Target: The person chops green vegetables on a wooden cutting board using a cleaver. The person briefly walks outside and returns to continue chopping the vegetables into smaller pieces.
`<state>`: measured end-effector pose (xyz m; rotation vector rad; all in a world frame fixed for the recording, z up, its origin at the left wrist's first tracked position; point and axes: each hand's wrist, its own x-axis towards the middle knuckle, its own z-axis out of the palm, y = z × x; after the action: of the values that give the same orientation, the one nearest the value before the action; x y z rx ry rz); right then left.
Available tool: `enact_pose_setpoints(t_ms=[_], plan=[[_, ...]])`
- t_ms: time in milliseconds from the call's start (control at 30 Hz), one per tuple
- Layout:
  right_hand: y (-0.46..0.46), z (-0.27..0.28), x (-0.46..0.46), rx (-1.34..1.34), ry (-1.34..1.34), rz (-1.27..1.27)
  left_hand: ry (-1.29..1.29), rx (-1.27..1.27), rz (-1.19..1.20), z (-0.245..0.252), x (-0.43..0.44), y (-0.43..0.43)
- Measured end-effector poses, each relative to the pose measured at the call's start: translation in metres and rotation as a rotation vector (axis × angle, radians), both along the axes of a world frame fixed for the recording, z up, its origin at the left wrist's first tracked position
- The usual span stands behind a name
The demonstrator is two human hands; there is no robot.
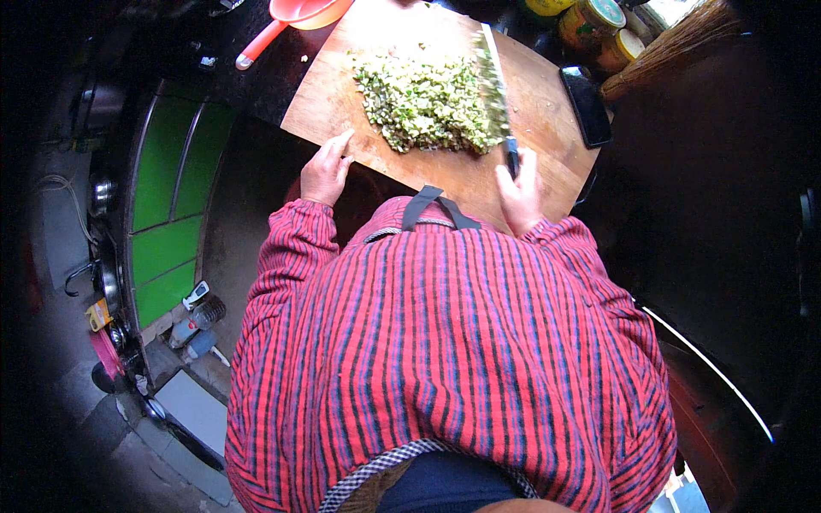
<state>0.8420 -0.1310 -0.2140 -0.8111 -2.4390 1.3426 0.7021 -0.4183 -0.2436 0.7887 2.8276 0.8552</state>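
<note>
A wooden cutting board (410, 173) lies before me, with a heap of finely chopped green vegetable (426, 102) on it. My right hand (523, 192) grips the black handle of a kitchen knife (492, 83). The blade stands along the right side of the heap and is somewhat blurred, with green bits showing on it. My left hand (326, 170) rests at the board's near left edge, fingers a little apart, holding nothing. Chopped bits are scattered at the heap's far side, where the board is washed out by bright light.
A red plastic strainer or scoop (308, 13) with a handle lies beyond the board's left corner. At the board's right edge is a black smartphone (587, 106). Lidded jars (593, 22) and a straw broom or brush (673, 48) stand behind it. Green cabinet doors (170, 167) are at the left.
</note>
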Motion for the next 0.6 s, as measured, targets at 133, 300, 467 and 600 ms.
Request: enact_pose_setpoints(t_ms=[133,300,467,600], plan=[[0.018,0.001,0.029,-0.034,-0.110,-0.162,0.024,0.040,-0.007,-0.009,0.000,0.000],[0.016,-0.033,0.040,-0.051,-0.057,-0.200,0.138,0.036,-0.041,-0.006,-0.004,0.005],[-0.008,-0.015,0.043,-0.378,-0.182,-0.220,0.073,-0.006,-0.001,-0.004,-0.001,-0.002],[-0.025,-0.012,0.032,-0.486,-0.139,-0.165,0.087,0.009,-0.030,-0.005,0.000,-0.003]])
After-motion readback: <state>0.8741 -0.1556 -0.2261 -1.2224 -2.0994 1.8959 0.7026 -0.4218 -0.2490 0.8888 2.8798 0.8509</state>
